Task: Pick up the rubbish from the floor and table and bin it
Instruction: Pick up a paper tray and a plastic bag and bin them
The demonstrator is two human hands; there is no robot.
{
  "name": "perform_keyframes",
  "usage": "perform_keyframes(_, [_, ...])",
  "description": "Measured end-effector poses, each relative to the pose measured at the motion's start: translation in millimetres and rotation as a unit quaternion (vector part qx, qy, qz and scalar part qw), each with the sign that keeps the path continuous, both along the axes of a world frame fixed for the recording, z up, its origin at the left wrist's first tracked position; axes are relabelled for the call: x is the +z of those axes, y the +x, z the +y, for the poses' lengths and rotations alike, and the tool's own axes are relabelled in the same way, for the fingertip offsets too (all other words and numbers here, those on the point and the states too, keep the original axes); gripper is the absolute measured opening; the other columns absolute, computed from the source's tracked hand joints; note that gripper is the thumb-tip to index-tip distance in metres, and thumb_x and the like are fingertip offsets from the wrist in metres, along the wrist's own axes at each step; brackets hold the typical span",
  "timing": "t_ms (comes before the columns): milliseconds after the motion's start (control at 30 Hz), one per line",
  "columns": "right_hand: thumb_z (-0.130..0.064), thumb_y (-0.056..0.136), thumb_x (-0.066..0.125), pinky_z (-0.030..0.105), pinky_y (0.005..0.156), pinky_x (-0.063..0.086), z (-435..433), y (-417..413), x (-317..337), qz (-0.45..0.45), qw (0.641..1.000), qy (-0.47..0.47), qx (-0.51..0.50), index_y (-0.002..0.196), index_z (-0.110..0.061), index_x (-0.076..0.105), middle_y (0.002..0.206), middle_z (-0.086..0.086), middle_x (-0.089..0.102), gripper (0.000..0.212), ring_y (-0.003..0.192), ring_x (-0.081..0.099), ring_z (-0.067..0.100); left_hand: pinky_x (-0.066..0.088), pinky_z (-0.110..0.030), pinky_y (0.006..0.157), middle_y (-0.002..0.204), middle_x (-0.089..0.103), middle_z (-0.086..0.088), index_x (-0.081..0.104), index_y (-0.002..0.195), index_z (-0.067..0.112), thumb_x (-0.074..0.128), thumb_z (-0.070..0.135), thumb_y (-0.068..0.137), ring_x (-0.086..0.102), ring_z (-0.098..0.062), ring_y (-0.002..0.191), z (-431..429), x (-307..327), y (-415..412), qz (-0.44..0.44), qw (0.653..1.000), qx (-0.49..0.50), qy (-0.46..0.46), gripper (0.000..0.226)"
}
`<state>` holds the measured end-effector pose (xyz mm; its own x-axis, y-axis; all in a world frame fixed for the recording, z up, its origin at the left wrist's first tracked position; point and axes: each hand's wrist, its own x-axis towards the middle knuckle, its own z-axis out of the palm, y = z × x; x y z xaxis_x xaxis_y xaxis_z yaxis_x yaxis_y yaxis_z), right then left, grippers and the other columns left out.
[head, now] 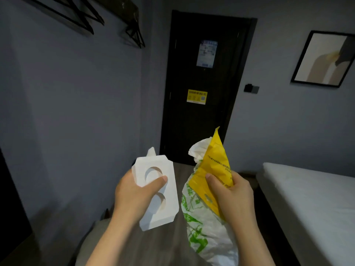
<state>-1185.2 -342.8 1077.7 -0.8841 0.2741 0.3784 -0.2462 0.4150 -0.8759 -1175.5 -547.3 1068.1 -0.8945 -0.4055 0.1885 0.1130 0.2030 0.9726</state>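
Rubbish is filling both our hands, left hand clamping the white tray, right hand bunching slippery plastic bags that are risking sliding loose.

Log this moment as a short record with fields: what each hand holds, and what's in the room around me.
left hand: grips white moulded tray with two round hollows
right hand: grips yellow bag and white bag with green print together
ahead: closed dark door bearing a yellow sticker
right: bed, framed picture above
bin: not in view
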Motion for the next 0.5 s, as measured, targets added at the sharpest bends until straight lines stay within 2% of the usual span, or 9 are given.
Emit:
perform_keyframes(133, [-0.035,0.079,0.072,0.027,0.053,0.047,-9,-68,-8,0.009,1.0,-0.017,-0.002,0.071,-0.028,0.063,0.07,-0.013,0.067,0.014,0.063,0.061,0.003,0.044,-0.025,0.056,0.078,0.068,0.011,0.062,0.083,0.031,0.08,0.03,0.07,0.064,-0.005,0.072,-9,-8,-67,-0.008,1.0,-0.005,0.017,0.023])
perform_keyframes(233, [-0.039,0.079,0.072,0.022,0.053,0.042,-10,-126,-15,0.017,0.999,-0.027,0.001,0.08,-0.032,0.056,0.071,-0.011,0.065,0.018,0.067,0.06,-0.004,0.043,-0.024,0.055,0.076,0.069,0.013,0.063,0.083,0.031,0.081,0.029,0.069,0.064,-0.002,0.07,-9,-13,-123,-0.006,1.0,-0.005,0.024,0.023])
perform_keyframes(367, [-0.038,0.081,0.071,0.018,0.052,0.043,-3,-208,-16,0.018,0.999,-0.033,0.024,0.077,-0.031,0.058,0.072,-0.01,0.065,0.015,0.067,0.061,-0.001,0.044,-0.022,0.055,0.082,0.069,0.012,0.063,0.089,0.03,0.081,0.027,0.069,0.063,-0.002,0.074,0,-13,-202,-0.002,0.999,0.004,0.036,0.027])
perform_keyframes(500, [-0.034,0.081,0.071,0.025,0.054,0.049,10,-289,-5,0.026,0.999,-0.03,0.037,0.076,-0.027,0.061,0.071,-0.006,0.066,0.013,0.066,0.062,0.004,0.039,-0.013,0.048,0.082,0.067,0.013,0.061,0.088,0.029,0.078,0.025,0.071,0.063,0.002,0.068,11,-2,-284,0.005,1.0,0.019,0.015,0.024])
